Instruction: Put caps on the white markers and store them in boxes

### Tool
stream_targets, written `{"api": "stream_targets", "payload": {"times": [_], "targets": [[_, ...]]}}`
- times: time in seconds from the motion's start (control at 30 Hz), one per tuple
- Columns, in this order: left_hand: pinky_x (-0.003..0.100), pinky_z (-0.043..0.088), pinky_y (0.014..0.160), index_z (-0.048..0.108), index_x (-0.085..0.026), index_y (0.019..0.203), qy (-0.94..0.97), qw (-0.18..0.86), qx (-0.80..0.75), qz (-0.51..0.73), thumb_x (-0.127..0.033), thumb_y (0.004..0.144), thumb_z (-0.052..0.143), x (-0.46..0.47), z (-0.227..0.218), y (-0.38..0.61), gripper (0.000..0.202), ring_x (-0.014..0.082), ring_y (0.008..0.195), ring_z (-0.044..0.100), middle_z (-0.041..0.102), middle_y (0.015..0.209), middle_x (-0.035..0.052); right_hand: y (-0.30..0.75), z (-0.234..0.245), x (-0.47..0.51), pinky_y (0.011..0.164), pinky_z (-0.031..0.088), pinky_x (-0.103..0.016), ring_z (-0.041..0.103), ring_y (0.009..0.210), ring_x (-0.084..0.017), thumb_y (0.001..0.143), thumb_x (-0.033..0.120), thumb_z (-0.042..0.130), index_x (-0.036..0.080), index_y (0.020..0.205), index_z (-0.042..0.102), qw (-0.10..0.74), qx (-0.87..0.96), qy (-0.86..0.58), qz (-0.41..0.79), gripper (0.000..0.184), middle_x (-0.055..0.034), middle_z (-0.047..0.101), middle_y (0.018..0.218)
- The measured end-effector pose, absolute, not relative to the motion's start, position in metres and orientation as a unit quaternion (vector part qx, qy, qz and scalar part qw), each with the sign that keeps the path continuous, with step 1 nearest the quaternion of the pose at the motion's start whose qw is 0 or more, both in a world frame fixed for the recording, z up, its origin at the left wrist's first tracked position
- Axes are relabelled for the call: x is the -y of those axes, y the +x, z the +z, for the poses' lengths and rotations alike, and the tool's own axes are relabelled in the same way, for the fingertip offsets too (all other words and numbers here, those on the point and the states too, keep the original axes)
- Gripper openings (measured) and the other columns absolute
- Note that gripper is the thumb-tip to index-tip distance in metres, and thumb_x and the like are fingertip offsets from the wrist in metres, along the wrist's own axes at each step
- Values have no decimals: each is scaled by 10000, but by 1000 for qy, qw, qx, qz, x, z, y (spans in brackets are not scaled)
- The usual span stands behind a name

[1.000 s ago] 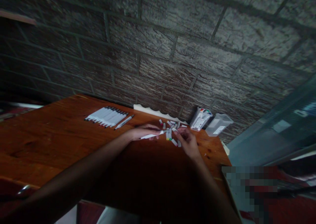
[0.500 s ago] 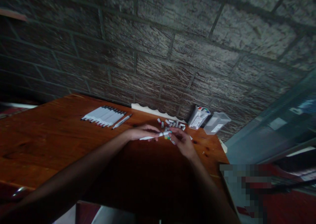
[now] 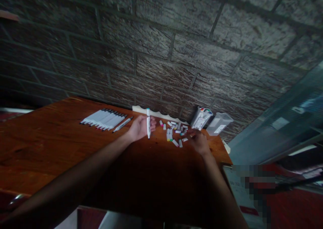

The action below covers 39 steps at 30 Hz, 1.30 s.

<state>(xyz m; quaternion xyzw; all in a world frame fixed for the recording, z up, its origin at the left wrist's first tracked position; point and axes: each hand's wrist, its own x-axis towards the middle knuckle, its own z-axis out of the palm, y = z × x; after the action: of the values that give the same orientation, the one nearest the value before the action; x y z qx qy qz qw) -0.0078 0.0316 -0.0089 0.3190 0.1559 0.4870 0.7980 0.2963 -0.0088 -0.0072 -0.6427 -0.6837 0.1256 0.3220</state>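
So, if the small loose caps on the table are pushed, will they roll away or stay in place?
They would probably scatter: the caps are small, short and lie loose on the smooth wooden table. They look rounded, so some may roll. They seem light, so the right hand should lift one easily.

Dim, underexposed view; soft blur, warped edges, deep shadows.

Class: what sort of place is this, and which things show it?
Likely a hobby or drawing desk indoors: a wooden table against a brick wall, a row of markers, loose marker caps.
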Motion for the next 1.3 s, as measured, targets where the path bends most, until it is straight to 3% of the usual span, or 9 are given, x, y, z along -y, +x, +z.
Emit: {"api": "stream_targets", "payload": {"times": [0.13, 0.33, 0.57, 0.77, 0.87, 0.97, 1.1, 1.2, 1.3], "targets": [[266, 408, 492, 429, -166, 593, 272, 792, -158, 524, -761, 838, 342, -32, 3, -20, 650, 121, 481, 425, 405, 547, 15, 289, -15, 7, 794, 501, -263, 635, 764, -139, 856, 354, 532, 184, 1109, 677, 306, 732, -601, 91, 338, -84, 667, 1097], [295, 454, 544, 343, -193, 508, 272, 792, -182, 515, -864, 757, 298, -35, 2, -24, 717, 142, 502, 445, 380, 519, 23, 272, -32, 2, 919, 477, -280, 629, 985, -192, 844, 183, 480, 183, 1127, 676, 253, 735, -627, 38, 344, -105, 653, 1133], [299, 460, 574, 348, -184, 515, 294, 799, -175, 494, -771, 819, 359, -33, -3, -20, 661, 140, 522, 428, 378, 529, 18, 269, -33, 1, 920, 478, -298, 626, 991, -209, 822, 185, 514, 177, 1095, 706, 231, 720, -653, 30, 334, -128, 639, 1122], [299, 461, 566, 355, -189, 565, 255, 812, -176, 494, -802, 789, 371, -33, -8, -14, 654, 142, 524, 415, 356, 545, 3, 271, -36, 0, 921, 473, -315, 634, 974, -213, 857, 253, 532, 195, 1094, 697, 221, 724, -651, 56, 295, -108, 670, 1077], [298, 462, 567, 431, -171, 635, 218, 814, -197, 501, -700, 852, 384, -33, -9, -10, 573, 147, 548, 441, 413, 603, 22, 269, -33, 2, 941, 465, -326, 618, 1020, -223, 890, 260, 487, 154, 1190, 642, 262, 717, -645, 41, 354, -146, 641, 1133], [290, 446, 548, 444, -163, 657, 193, 818, -195, 505, -568, 907, 362, -32, -9, -8, 484, 142, 538, 426, 402, 607, 18, 261, -27, 8, 957, 462, -339, 601, 1038, -220, 905, 282, 452, 119, 1172, 629, 335, 718, -609, 44, 359, -155, 626, 1133], [294, 427, 530, 357, -178, 603, 157, 806, -171, 545, -572, 899, 353, -32, -8, -8, 493, 134, 507, 373, 337, 564, -3, 239, -26, 19, 787, 521, -299, 627, 802, -164, 853, 398, 561, 142, 1075, 611, 417, 714, -530, 187, 343, -82, 668, 939], [295, 420, 532, 336, -184, 604, 128, 775, -154, 599, -558, 901, 329, -33, -8, -8, 478, 138, 505, 368, 311, 546, -9, 218, -31, 29, 781, 534, -287, 648, 832, -160, 808, 416, 628, 157, 1019, 622, 446, 704, -458, 308, 334, -76, 680, 987], [296, 410, 538, 334, -184, 611, 103, 756, -143, 630, -523, 904, 297, -33, -10, -8, 450, 139, 507, 362, 300, 540, -10, 201, -32, 37, 736, 553, -293, 665, 834, -171, 793, 434, 645, 178, 1100, 640, 438, 659, -465, 397, 399, -66, 700, 978]]}}
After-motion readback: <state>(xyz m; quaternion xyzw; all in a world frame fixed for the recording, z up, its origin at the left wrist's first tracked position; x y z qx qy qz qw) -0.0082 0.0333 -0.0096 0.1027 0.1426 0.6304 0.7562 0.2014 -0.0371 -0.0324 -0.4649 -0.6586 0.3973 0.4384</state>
